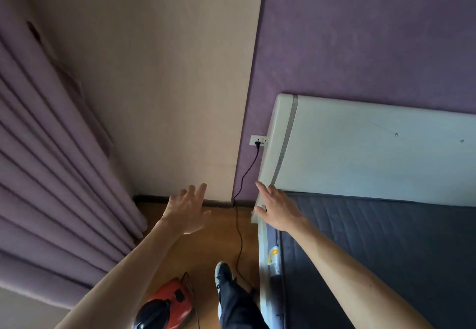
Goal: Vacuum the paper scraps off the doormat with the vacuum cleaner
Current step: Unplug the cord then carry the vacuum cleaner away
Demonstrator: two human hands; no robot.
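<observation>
Far left of the white wall socket [258, 140] hangs a pleated purple curtain [51, 163]. The left hand [186, 210] is stretched forward below and left of the socket, palm down and fingers spread wide, holding nothing. Well below the socket, the red and black vacuum cleaner [167, 305] sits on the wooden floor [226, 236] beside a dark shoe [223, 274]. A thin black power cord [240, 238] is plugged into the socket and trails down past the shoe. Below and right of the socket, the right hand [277, 209] reaches out flat and empty, fingers straight, over the edge of the white padded headboard [360, 148]; I cannot tell whether it touches. A dark grey quilted mattress [386, 251] lies beyond. A yellow label [273, 255] on the bed's side is too blurred to read.
</observation>
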